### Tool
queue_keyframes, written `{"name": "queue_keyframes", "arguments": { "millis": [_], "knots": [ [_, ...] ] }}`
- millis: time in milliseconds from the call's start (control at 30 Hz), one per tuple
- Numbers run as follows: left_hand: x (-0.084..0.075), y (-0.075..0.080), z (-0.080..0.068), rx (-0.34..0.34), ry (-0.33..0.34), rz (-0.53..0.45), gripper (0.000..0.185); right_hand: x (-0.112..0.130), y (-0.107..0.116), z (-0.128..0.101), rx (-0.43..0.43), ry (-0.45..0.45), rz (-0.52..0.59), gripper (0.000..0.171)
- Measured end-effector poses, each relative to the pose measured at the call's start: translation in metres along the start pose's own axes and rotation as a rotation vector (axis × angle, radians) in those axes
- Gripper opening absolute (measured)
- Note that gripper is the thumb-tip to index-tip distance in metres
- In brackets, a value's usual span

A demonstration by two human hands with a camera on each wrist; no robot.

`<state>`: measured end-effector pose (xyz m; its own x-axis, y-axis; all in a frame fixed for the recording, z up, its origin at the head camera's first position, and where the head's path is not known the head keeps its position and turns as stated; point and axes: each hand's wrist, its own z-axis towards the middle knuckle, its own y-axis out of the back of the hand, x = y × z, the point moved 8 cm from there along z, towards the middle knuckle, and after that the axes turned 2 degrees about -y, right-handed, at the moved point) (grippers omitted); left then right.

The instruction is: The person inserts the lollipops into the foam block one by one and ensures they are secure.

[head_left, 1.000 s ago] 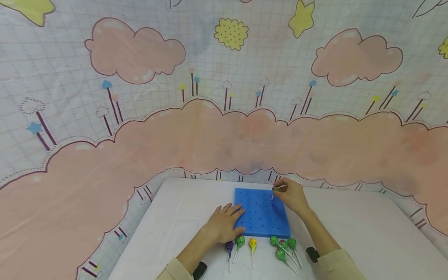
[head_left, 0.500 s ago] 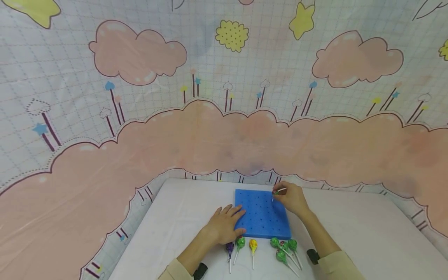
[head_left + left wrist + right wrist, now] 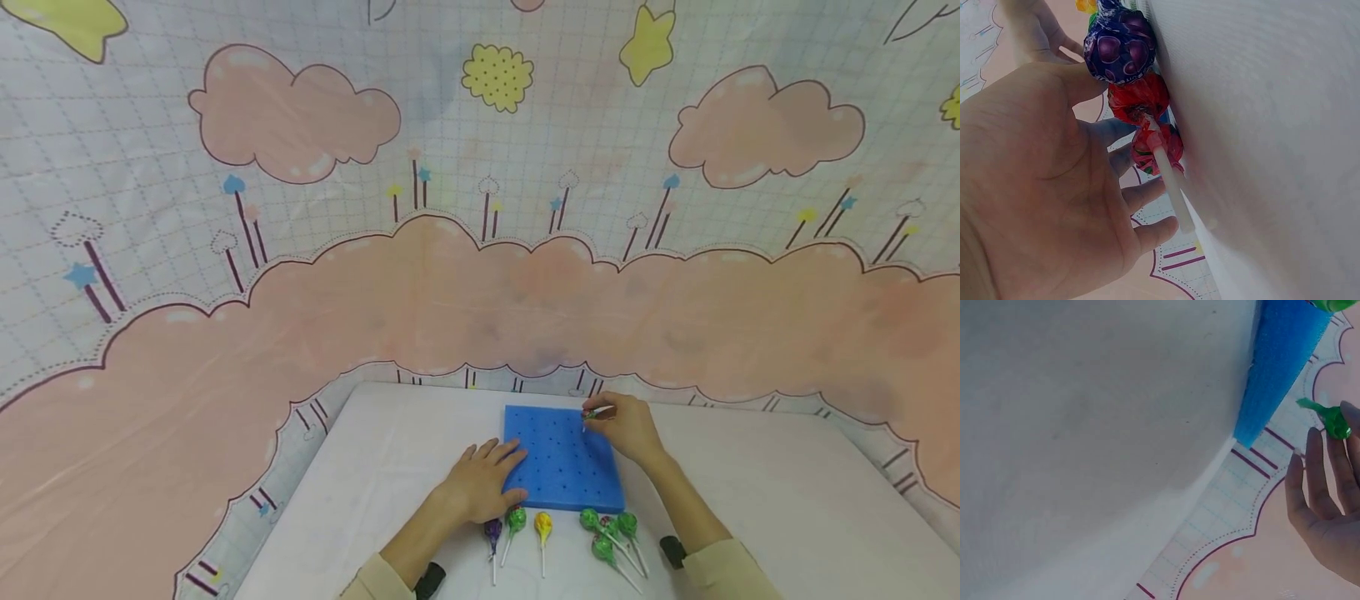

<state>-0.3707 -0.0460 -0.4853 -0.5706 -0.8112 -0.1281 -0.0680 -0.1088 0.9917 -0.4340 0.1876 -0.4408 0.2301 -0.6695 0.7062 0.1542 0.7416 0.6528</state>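
A person sits at a white table (image 3: 750, 500) with a blue foam board (image 3: 562, 462) full of small holes. The right hand (image 3: 626, 429) pinches a green lollipop (image 3: 590, 413), stick down, over the board's far right corner; it does not look seated yet. No lollipop stands in the board, so the work seems barely begun. The left hand (image 3: 480, 483) lies flat, fingers straight, on the board's near left edge. Seven loose lollipops (image 3: 558, 529) lie just before the board.

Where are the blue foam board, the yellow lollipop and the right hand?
blue foam board (image 3: 558, 471), head view, bare top face.
yellow lollipop (image 3: 542, 524), head view, wrapped candy head.
right hand (image 3: 628, 429), head view, back of the hand.
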Motion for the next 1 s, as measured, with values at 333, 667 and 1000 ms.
{"name": "queue_keyframes", "arguments": {
  "millis": [333,667,1000],
  "knots": [
    [0.001,0.001,-0.001,0.029,0.017,-0.009,0.066,0.002,0.002,-0.001,-0.008,0.015,-0.006,0.018],
    [-0.002,0.002,-0.002,0.020,0.005,0.014,0.065,0.013,0.016,-0.008,-0.086,0.010,-0.023,0.034],
    [-0.001,0.000,-0.002,0.030,0.015,0.027,0.067,0.036,0.028,-0.016,-0.115,0.049,-0.039,0.029]
  ]
}}
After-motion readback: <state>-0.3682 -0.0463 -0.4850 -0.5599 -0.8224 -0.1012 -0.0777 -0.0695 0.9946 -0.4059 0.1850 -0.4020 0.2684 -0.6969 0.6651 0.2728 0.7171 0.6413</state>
